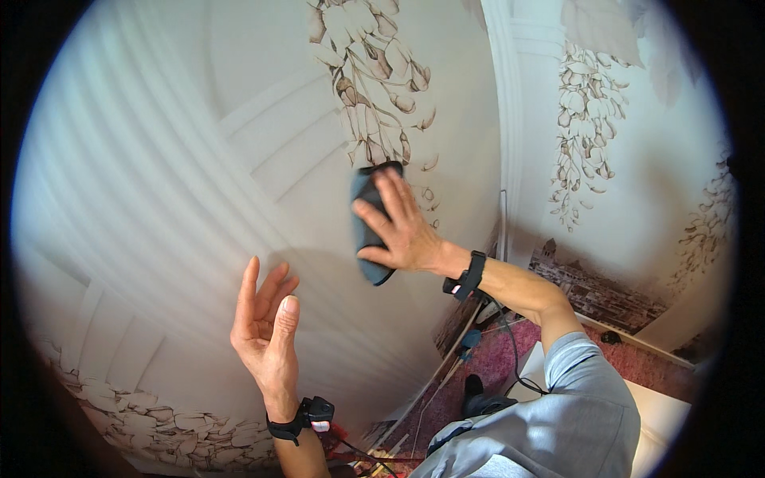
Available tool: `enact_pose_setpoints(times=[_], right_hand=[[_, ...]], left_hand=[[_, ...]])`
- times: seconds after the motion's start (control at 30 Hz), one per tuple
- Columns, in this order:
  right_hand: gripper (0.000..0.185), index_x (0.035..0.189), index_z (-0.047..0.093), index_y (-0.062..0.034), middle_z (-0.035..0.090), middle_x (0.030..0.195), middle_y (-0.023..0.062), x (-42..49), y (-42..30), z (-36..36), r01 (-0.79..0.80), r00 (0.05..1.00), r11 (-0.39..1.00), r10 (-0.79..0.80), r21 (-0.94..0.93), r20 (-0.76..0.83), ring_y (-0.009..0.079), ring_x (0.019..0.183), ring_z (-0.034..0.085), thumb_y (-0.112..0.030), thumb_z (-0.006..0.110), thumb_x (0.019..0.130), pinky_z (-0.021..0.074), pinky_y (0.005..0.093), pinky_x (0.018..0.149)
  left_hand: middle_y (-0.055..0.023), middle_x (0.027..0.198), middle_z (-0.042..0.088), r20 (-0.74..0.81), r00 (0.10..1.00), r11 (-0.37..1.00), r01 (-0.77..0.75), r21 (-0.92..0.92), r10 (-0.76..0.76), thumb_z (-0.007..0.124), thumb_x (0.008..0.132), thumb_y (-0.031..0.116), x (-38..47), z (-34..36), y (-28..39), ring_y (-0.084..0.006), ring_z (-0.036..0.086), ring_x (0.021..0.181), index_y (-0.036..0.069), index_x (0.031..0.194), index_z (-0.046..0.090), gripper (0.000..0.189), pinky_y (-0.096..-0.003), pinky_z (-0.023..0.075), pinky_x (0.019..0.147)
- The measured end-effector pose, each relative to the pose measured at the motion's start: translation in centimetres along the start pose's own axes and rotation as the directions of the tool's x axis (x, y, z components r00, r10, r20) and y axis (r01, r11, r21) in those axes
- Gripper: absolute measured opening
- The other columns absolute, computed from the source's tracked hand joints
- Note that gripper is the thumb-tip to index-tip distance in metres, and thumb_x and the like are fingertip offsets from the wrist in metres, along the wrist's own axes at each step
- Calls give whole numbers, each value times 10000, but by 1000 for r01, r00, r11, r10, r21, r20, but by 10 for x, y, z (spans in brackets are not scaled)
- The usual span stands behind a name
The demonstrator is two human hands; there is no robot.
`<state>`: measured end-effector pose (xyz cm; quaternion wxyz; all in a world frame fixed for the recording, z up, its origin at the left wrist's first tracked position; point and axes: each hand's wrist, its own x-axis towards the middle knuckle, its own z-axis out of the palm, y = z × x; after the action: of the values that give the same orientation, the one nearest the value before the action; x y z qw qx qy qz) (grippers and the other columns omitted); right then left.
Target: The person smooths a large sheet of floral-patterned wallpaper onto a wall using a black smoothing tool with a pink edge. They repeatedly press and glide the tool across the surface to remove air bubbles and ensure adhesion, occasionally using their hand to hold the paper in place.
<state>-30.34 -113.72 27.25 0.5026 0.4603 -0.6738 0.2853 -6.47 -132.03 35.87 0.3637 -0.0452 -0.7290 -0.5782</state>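
A folded blue-grey cloth with dark edging (366, 230) lies flat against a wall with printed wallpaper (299, 221). My right hand (406, 230) presses on the cloth with its fingers spread, just below a printed spray of brown blossoms (370, 77). Lower and to the left, my left hand (266, 331) is raised in front of the wallpaper, fingers apart, holding nothing. Each wrist wears a black strap with a small device and a cable.
To the right the wall meets another papered wall (639, 179) with blossoms and a printed townscape. Below are a pink-red carpet (520, 343), a baseboard (633, 340) and a pale flat panel (657, 412). A cable hangs beside my right arm.
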Motion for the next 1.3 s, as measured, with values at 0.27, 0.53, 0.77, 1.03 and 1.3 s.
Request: enact_pose_setpoints(times=[0.27,0.53,0.77,1.03,1.3], right_hand=[[765,1582,573,-297,377,1693,240,136,29,-28,241,961,970,-237,11,-139,518,1544,376,-577,807,909,404,630,1234],[868,1681,412,-213,241,1738,289,120,95,-39,-108,975,994,104,-12,-195,567,1565,289,-688,660,999,312,651,1283],[815,1712,388,-294,210,1786,252,26,45,5,52,998,998,-52,-40,-17,535,1618,241,-699,586,1034,261,708,1279],[727,1569,546,-263,282,1736,268,-88,55,6,-145,983,989,141,25,115,555,1579,288,-541,790,943,315,667,1270],[821,1659,441,-132,187,1768,287,7,78,-11,-211,972,977,212,23,-100,574,1591,242,-502,748,993,294,651,1282]], left_hand=[[-241,1432,711,20,999,995,-41,-96,43,846,988,179,21,23,4,-295,716,1291,27,1710,348,890,-362,568,1024],[-286,1427,697,56,998,985,-3,-172,12,842,990,210,27,20,10,-335,719,1289,2,1699,354,885,-417,564,1086],[-294,1454,676,84,996,989,3,-148,10,840,989,203,26,21,4,-339,709,1308,-10,1701,337,897,-413,555,1100],[-287,1469,669,122,992,991,36,-129,-20,852,974,189,25,30,3,-342,699,1329,-7,1712,306,939,-415,533,1129],[-289,1496,648,131,991,989,37,-145,-18,888,938,228,24,51,13,-364,678,1357,1,1722,283,1015,-441,527,1136]])
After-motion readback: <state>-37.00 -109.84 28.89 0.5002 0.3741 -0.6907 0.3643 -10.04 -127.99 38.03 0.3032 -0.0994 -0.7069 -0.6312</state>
